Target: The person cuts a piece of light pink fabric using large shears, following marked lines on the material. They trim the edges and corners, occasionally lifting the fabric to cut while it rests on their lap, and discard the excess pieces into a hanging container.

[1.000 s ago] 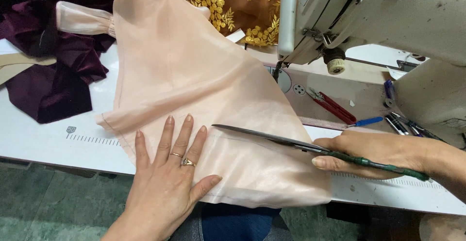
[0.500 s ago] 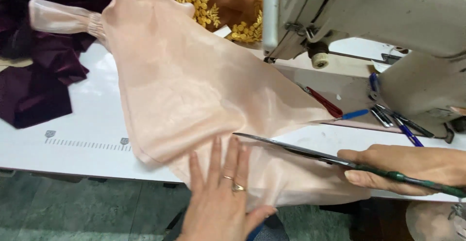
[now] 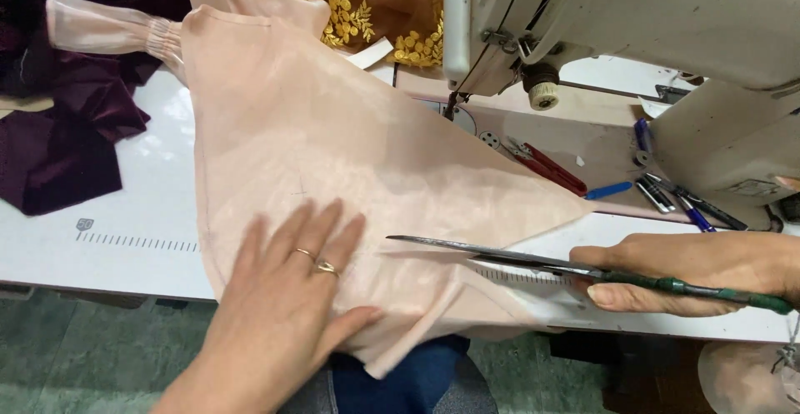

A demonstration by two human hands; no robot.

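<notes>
A sheer peach fabric piece (image 3: 333, 139) lies spread over the white sewing table (image 3: 125, 230), its lower edge hanging past the front. My left hand (image 3: 287, 306) lies flat on the cloth near the table's front edge, fingers spread, with two rings on one finger. My right hand (image 3: 692, 272) grips long scissors (image 3: 500, 254) with green handles. The blades lie level, pointing left, with the tip on the cloth just right of my left hand's fingers.
A cream sewing machine (image 3: 633, 39) stands at the back right. Beneath it lie red snips (image 3: 550, 166) and several pens (image 3: 667, 193). Dark purple cloth (image 3: 58, 147) is heaped at the left, gold-embroidered orange fabric (image 3: 375, 5) at the back. A printed ruler (image 3: 142, 241) runs along the table front.
The view has shifted. My left hand slid left and up on the fabric. The scissors stayed pointing left across the cloth, held by my right hand.
</notes>
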